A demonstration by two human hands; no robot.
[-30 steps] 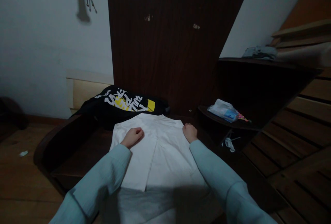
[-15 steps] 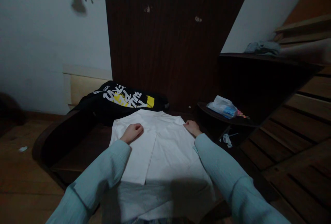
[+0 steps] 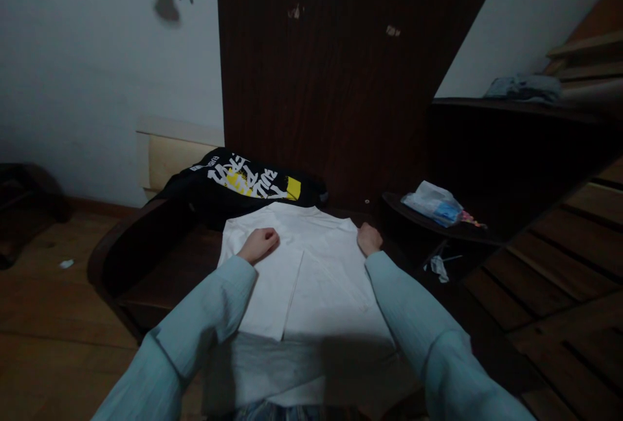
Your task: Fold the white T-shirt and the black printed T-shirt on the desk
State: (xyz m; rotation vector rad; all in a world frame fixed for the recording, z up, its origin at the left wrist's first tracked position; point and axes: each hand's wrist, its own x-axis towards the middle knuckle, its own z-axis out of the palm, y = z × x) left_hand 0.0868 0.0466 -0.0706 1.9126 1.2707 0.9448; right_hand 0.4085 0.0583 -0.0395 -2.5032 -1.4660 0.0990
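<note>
A white shirt [image 3: 316, 278] lies spread on a dark wooden table [image 3: 160, 265], its left side folded inward. My left hand [image 3: 259, 244] rests on the folded left part near the shoulder, fingers curled under. At the shirt's right shoulder edge, my right hand [image 3: 369, 238] has its fingers curled closed on the cloth. Both arms wear light blue sleeves.
A black garment with white and yellow print [image 3: 243, 184] lies at the table's far side. A dark wooden panel [image 3: 331, 71] stands behind. To the right, a small shelf holds a plastic packet [image 3: 433, 202]. Wooden slats [image 3: 559, 246] lie at right; wooden floor at left.
Both hands stay at the shirt's shoulders and barely move. The view has shifted a little to the left and down.
</note>
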